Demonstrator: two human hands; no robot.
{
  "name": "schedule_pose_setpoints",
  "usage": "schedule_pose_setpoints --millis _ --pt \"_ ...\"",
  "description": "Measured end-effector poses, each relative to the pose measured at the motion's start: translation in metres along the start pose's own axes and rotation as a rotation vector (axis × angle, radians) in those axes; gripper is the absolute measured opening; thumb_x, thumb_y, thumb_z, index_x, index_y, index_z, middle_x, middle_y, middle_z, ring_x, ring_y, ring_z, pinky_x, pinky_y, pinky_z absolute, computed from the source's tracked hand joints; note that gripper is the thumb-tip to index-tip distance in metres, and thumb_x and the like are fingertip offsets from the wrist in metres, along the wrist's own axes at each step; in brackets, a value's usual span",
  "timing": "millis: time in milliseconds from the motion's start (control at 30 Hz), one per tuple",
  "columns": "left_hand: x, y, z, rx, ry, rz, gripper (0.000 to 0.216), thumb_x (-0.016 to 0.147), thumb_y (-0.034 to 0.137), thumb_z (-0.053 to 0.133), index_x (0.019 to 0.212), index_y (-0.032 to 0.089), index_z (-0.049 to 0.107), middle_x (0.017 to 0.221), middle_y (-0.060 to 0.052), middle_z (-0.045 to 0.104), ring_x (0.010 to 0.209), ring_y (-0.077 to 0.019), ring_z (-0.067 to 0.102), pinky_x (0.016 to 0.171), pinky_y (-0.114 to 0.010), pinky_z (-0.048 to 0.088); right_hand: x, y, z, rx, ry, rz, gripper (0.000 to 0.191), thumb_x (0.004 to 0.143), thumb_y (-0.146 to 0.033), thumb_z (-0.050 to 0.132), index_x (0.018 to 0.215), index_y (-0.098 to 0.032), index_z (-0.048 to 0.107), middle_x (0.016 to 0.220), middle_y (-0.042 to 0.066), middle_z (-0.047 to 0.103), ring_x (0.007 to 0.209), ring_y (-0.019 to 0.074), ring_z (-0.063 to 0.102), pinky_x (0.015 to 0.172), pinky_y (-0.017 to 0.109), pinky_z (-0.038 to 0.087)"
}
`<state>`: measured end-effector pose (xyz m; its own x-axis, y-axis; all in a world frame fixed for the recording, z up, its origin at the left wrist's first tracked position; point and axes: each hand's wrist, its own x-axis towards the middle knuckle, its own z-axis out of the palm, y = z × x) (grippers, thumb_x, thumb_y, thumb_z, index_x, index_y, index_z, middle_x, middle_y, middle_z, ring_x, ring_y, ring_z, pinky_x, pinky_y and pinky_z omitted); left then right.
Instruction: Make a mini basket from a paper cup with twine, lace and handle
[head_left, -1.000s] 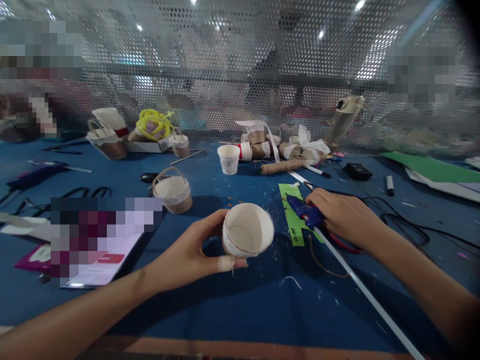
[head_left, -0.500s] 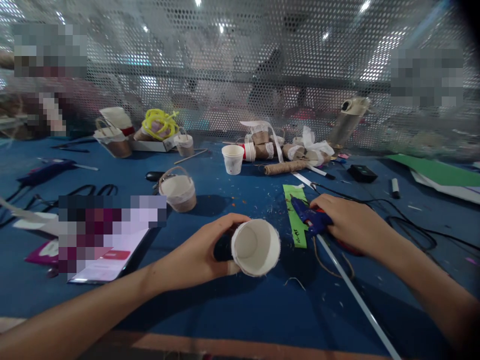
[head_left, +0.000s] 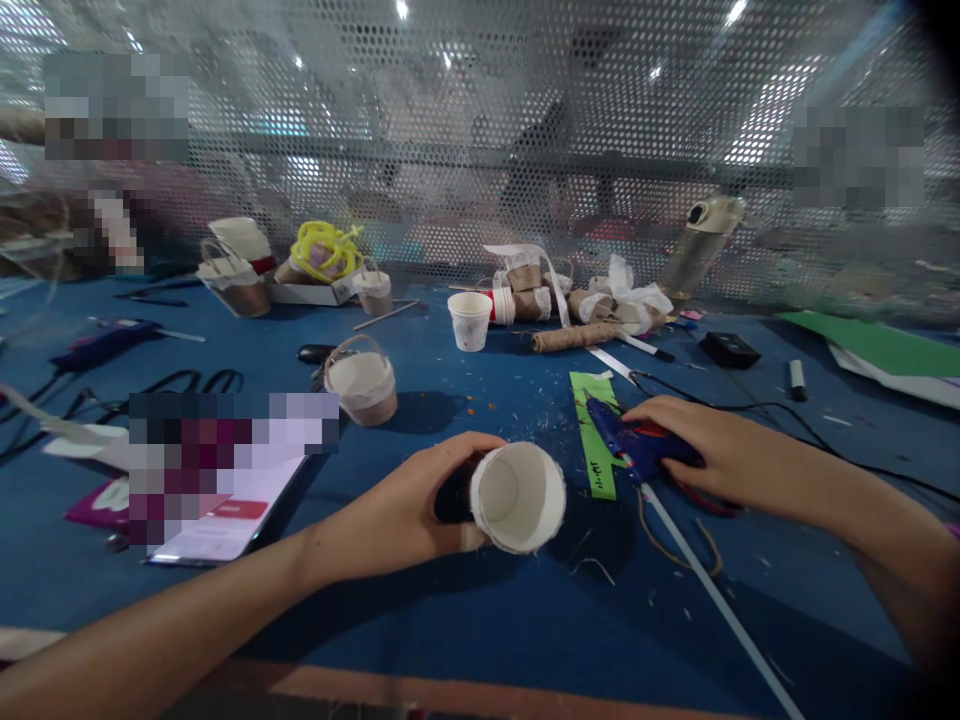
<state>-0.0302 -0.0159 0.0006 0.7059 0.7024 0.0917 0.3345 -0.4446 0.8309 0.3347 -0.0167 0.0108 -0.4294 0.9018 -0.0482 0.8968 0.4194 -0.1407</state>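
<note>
In the head view my left hand [head_left: 429, 500] holds a white paper cup [head_left: 517, 498] by its side, with thumb and fingers curled around it. The cup tilts so that its open mouth and bare inside face me. On the right, my right hand [head_left: 701, 455] is on a blue hot glue gun [head_left: 630, 440], fingers and thumb around its handle. The gun's nozzle lies over a green paper strip [head_left: 594, 440] with handwriting. A long pale glue stick [head_left: 720, 600] sticks out of the gun's back. A loop of brown twine [head_left: 679, 565] lies beside it.
A small handled bucket [head_left: 364, 385] stands left of centre, near a phone [head_left: 217, 520]. Behind are another paper cup [head_left: 469, 322], a twine roll [head_left: 574, 338] and several wrapped cups. A second glue gun [head_left: 105, 345] lies left. A perforated metal screen [head_left: 450, 150] closes the back.
The glue gun has shifted slightly right and towards me, with my right hand on it. My left hand keeps the cup in nearly the same place. The whole view has shifted a little.
</note>
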Motion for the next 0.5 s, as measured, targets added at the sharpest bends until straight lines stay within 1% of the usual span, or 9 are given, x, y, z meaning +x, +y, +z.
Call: schedule_pose_setpoints --millis 67,100,167,233,300,333,367,433,500 --pt "0.0 0.0 0.0 -0.014 0.003 -0.007 0.056 0.079 0.027 0.078 0.129 0.023 0.053 0.13 -0.009 0.064 0.116 -0.0272 0.062 0.1 -0.041 0.05 -0.001 0.0 -0.002 0.017 -0.007 0.008 0.044 0.091 -0.019 0.054 0.134 -0.03 0.055 0.136 0.009 0.062 0.093 0.0216 0.073 0.065 0.029 0.058" --pt "0.0 -0.001 0.0 -0.039 0.009 -0.019 0.057 0.079 0.028 0.079 0.13 0.023 0.054 0.13 -0.009 0.064 0.117 -0.0274 0.062 0.101 -0.041 0.05 -0.001 -0.001 -0.002 0.012 0.004 0.007 0.042 0.092 -0.02 0.053 0.133 -0.029 0.055 0.135 0.009 0.062 0.095 0.0222 0.072 0.066 0.029 0.057" --pt "0.0 -0.003 0.0 -0.135 0.048 -0.061 0.06 0.078 0.03 0.081 0.132 0.024 0.053 0.133 -0.009 0.064 0.121 -0.028 0.061 0.102 -0.04 0.051 0.0 -0.003 -0.003 -0.014 0.062 -0.008 0.036 0.094 -0.024 0.052 0.13 -0.027 0.057 0.133 0.011 0.063 0.101 0.0244 0.07 0.073 0.033 0.057" --pt "0.001 -0.004 0.0 -0.261 0.13 -0.114 0.065 0.078 0.032 0.082 0.135 0.025 0.051 0.137 -0.009 0.063 0.125 -0.0288 0.06 0.104 -0.04 0.051 0.003 -0.008 -0.005 -0.042 0.145 -0.019 0.026 0.098 -0.029 0.046 0.12 -0.024 0.061 0.124 0.011 0.067 0.099 0.0244 0.069 0.074 0.034 0.054" --pt "0.001 -0.005 -0.001 -0.355 0.225 -0.154 0.068 0.078 0.034 0.082 0.137 0.024 0.05 0.14 -0.01 0.062 0.128 -0.0301 0.059 0.105 -0.042 0.05 0.005 -0.015 -0.008 -0.059 0.195 -0.004 0.026 0.101 -0.03 0.038 0.101 -0.021 0.062 0.104 0.01 0.07 0.082 0.0208 0.067 0.064 0.031 0.048" --pt "0.002 -0.005 -0.001 -0.38 0.257 -0.164 0.069 0.078 0.034 0.082 0.138 0.024 0.05 0.14 -0.01 0.062 0.128 -0.031 0.059 0.106 -0.043 0.05 0.006 -0.019 -0.009 -0.076 0.212 0.015 0.027 0.101 -0.028 0.035 0.091 -0.021 0.06 0.089 0.008 0.069 0.069 0.0184 0.062 0.058 0.03 0.044" --pt "0.002 -0.006 -0.002 -0.393 0.277 -0.169 0.07 0.077 0.034 0.083 0.138 0.023 0.05 0.141 -0.011 0.062 0.128 -0.0317 0.059 0.106 -0.045 0.05 0.007 -0.023 -0.01 -0.083 0.223 0.009 0.028 0.1 -0.026 0.034 0.084 -0.021 0.056 0.078 0.006 0.066 0.06 0.0167 0.057 0.055 0.029 0.04" --pt "0.002 -0.007 -0.001 -0.398 0.274 -0.163 0.069 0.076 0.033 0.084 0.136 0.023 0.051 0.138 -0.01 0.064 0.126 -0.0318 0.06 0.107 -0.046 0.05 0.007 -0.03 -0.011 -0.063 0.189 -0.042 0.024 0.098 -0.026 0.036 0.079 -0.022 0.05 0.065 0.001 0.06 0.051 0.0142 0.049 0.052 0.028 0.034" --pt "0.001 -0.01 0.0 -0.403 0.24 -0.151 0.067 0.075 0.032 0.085 0.134 0.025 0.053 0.135 -0.008 0.066 0.125 -0.0304 0.061 0.108 -0.046 0.049 0.005 -0.036 -0.008 -0.047 0.112 -0.124 0.02 0.096 -0.024 0.04 0.077 -0.022 0.048 0.062 -0.001 0.057 0.05 0.0131 0.047 0.053 0.027 0.032"
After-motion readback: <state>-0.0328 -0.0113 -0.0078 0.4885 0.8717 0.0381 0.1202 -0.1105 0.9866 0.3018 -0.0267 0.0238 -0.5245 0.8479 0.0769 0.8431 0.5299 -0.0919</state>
